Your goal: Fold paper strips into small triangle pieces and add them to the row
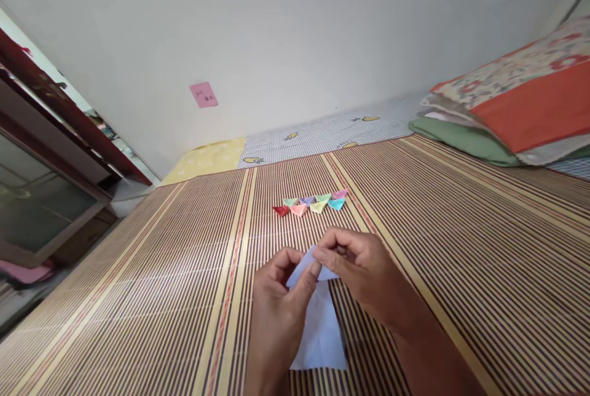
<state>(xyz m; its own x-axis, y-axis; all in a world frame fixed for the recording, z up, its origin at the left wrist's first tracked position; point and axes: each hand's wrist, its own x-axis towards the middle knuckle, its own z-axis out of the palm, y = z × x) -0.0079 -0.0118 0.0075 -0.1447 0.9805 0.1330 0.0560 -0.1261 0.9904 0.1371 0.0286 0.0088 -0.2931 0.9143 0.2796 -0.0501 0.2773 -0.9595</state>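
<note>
Between my two hands is a pale blue piece of folded paper (pixel 304 265), its top coming to a point. My left hand (pixel 281 297) pinches its left side, the thumb lying across the front. At the upper right edge, my right hand (pixel 357 267) grips the paper between thumb and curled fingers. Below it a pale blue paper sheet (pixel 320 334) lies over the mat, partly covered by my left hand; whether the two are joined I cannot tell. Beyond my hands several small folded paper triangles (pixel 318 206) in different colours sit in two rows.
A striped bamboo mat (pixel 175 273) spreads under everything. Behind it are a checked cloth (pixel 313 131) and a white wall (pixel 295 33) bearing a pink note (pixel 203 95). Folded bedding (pixel 520 113) is piled at the right. A dark red door frame (pixel 69 101) stands at the left.
</note>
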